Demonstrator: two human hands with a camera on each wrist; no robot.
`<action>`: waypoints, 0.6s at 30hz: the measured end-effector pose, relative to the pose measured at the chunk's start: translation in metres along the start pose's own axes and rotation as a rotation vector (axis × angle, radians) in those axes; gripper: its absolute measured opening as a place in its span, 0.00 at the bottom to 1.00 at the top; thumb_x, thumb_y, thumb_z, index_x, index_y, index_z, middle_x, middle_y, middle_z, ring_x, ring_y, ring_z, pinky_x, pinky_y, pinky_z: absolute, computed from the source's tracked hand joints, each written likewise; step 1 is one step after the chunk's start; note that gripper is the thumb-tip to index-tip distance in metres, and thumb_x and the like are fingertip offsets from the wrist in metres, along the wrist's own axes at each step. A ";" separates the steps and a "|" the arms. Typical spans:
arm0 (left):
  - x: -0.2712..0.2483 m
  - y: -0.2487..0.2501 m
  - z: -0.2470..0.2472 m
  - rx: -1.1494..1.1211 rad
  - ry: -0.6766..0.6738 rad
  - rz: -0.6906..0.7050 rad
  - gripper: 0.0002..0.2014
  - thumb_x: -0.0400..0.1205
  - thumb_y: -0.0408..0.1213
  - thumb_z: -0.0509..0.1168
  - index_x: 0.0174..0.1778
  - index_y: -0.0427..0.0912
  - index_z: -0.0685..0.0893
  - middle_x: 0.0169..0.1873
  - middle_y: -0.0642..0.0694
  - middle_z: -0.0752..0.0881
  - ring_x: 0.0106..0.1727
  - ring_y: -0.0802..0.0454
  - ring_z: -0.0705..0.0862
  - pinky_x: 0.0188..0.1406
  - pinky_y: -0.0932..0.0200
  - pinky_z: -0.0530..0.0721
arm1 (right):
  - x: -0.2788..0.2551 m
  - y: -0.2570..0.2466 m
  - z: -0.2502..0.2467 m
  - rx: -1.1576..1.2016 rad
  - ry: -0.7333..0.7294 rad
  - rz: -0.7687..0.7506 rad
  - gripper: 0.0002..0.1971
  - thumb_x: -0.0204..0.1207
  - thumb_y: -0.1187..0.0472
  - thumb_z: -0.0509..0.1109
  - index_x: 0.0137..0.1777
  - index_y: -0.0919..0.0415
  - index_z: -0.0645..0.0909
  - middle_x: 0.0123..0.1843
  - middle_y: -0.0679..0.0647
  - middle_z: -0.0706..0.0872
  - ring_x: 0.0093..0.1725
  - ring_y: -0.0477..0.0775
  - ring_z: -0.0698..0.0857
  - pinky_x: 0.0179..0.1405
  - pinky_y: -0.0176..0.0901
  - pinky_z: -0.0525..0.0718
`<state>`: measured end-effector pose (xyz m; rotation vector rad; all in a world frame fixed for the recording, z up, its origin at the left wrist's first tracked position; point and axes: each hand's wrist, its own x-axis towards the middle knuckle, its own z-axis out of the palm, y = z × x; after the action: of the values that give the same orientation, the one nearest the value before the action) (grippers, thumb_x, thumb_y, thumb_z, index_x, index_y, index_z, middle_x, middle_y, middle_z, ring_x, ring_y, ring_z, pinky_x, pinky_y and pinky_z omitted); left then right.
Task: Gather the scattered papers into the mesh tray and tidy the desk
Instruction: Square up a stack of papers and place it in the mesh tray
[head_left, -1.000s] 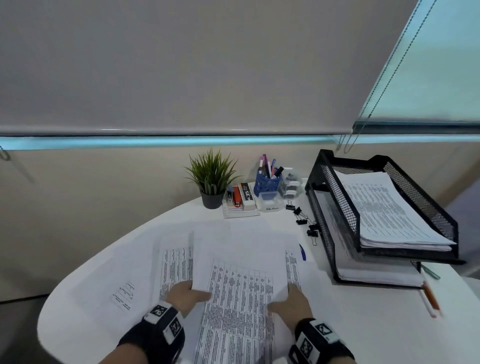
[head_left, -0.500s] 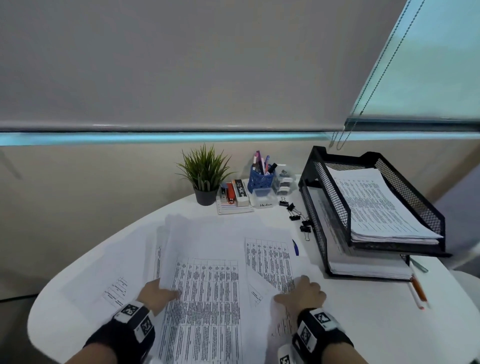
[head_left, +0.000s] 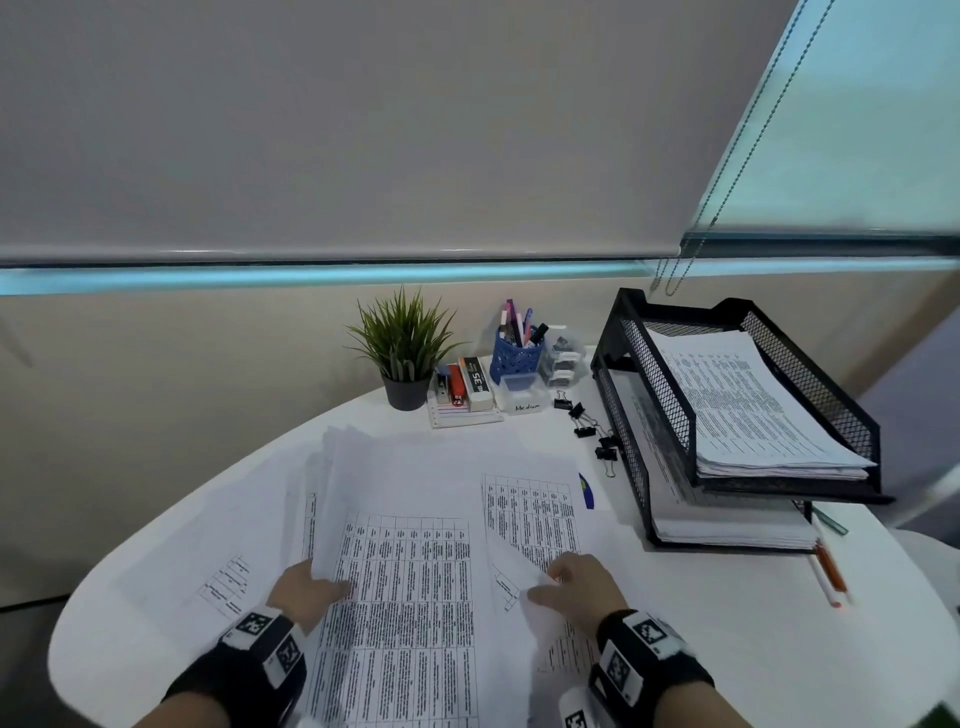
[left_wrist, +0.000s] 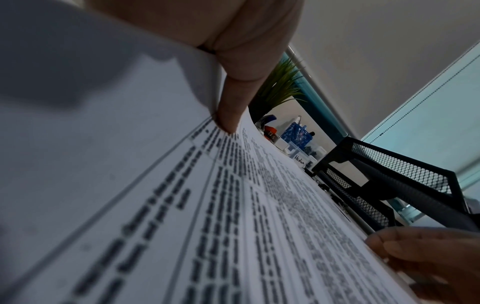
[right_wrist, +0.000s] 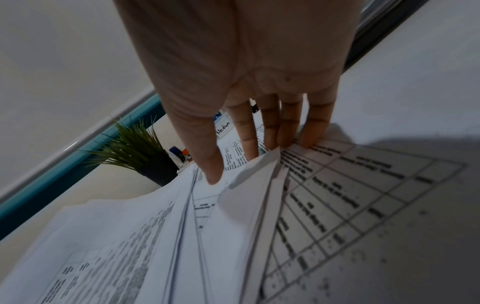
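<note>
Printed papers (head_left: 405, 571) lie fanned over the white desk (head_left: 727, 623) in front of me. My left hand (head_left: 311, 587) grips the left edge of a lifted bundle, thumb (left_wrist: 228, 115) on top and fingers underneath. My right hand (head_left: 571, 577) pinches a bunched ridge of sheets (right_wrist: 254, 185) between the thumb and the fingers (right_wrist: 285, 131) on the right side of the pile. The black two-tier mesh tray (head_left: 810, 374) stands at the right, and both tiers hold stacks of paper. It also shows in the left wrist view as the mesh tray (left_wrist: 402, 168).
Along the back stand a potted plant (head_left: 405, 343), a stapler and eraser holder (head_left: 462, 389), a blue pen cup (head_left: 514, 353) and a clear box labelled Medium (head_left: 524, 397). Binder clips (head_left: 592, 426) lie beside the tray. Pens (head_left: 828, 566) lie right of the tray. A blue pen tip (head_left: 586, 491) pokes from under the papers.
Both hands left the middle sheet and moved outward. The left hand took hold of the left edges and lifted them; the right hand bunched the right-hand sheets inward.
</note>
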<state>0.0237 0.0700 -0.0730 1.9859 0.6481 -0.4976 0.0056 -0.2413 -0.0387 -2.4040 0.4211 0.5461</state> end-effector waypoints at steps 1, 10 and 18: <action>-0.002 0.000 0.001 -0.011 0.012 -0.003 0.29 0.76 0.29 0.70 0.73 0.26 0.69 0.66 0.30 0.78 0.67 0.34 0.77 0.70 0.43 0.72 | 0.001 -0.002 0.001 -0.011 -0.005 -0.017 0.17 0.63 0.48 0.77 0.45 0.56 0.78 0.47 0.49 0.78 0.44 0.46 0.77 0.40 0.35 0.74; -0.003 -0.003 0.001 -0.088 -0.005 -0.035 0.34 0.74 0.30 0.73 0.75 0.28 0.68 0.67 0.30 0.78 0.67 0.33 0.77 0.69 0.40 0.74 | 0.005 -0.023 0.012 0.035 -0.140 -0.064 0.14 0.67 0.55 0.74 0.50 0.58 0.77 0.50 0.54 0.83 0.46 0.51 0.81 0.42 0.39 0.76; -0.002 -0.006 -0.012 -0.095 0.032 -0.029 0.23 0.75 0.27 0.71 0.64 0.24 0.77 0.58 0.28 0.83 0.60 0.33 0.81 0.63 0.43 0.77 | 0.009 -0.030 -0.016 0.011 -0.047 -0.095 0.07 0.69 0.66 0.71 0.36 0.56 0.75 0.45 0.54 0.81 0.46 0.54 0.79 0.39 0.37 0.74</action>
<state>0.0191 0.0828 -0.0700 1.9001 0.7089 -0.4455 0.0307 -0.2310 -0.0166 -2.3821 0.2869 0.5548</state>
